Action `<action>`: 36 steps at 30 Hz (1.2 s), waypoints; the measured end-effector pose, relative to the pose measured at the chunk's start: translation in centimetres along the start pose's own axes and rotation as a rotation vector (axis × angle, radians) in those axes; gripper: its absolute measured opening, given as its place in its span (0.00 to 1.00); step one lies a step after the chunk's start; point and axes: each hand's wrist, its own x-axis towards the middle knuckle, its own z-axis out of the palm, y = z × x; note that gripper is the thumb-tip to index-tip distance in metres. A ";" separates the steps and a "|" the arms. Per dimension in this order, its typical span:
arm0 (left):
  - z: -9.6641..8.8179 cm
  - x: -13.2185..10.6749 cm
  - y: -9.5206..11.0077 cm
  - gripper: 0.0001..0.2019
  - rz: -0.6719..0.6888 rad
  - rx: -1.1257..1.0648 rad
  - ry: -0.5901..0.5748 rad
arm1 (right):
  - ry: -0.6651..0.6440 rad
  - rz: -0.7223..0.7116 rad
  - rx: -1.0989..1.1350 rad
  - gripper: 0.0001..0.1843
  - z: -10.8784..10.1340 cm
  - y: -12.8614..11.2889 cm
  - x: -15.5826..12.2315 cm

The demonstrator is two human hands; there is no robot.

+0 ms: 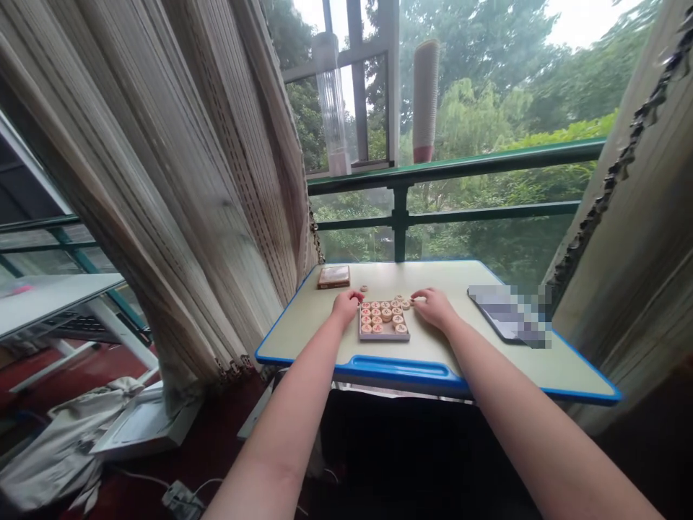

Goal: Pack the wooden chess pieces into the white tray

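Note:
A shallow open box (385, 336) of round wooden Chinese chess pieces (377, 319) lies on the small table. The pieces carry carved characters, several of them red, and sit in rows with a gap near the front. My left hand (345, 308) has its fingers bent round the far left corner of the box. Just beyond the box's right side, my right hand (434, 306) is held with fingers stretched towards a few pieces at the far right corner; no piece is visible in it. One loose piece (364, 288) rests on the table behind the box.
The table (303, 325) has a blue rim and a blue front tray groove (401, 367). A brown flat box (334, 276) lies at the back left, a blurred-out tablet-like object (506, 318) at the right. Behind stand a green railing (460, 170) and window; curtains hang on both sides.

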 end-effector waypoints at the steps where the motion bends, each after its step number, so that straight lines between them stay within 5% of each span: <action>1: 0.0 0.0 0.0 0.12 0.001 0.007 0.013 | 0.001 -0.001 0.003 0.15 0.0 0.0 -0.1; 19: -0.2 0.3 -0.6 0.07 -0.022 0.062 0.067 | -0.046 -0.074 0.021 0.14 -0.1 -0.5 -0.2; 28: -0.3 -0.8 0.3 0.08 0.042 0.085 0.066 | 0.093 -0.048 0.073 0.16 0.2 -0.5 -0.2; 36: -0.8 -0.8 0.0 0.07 0.108 0.210 0.181 | 0.128 -0.266 0.295 0.13 0.4 -2.5 -1.2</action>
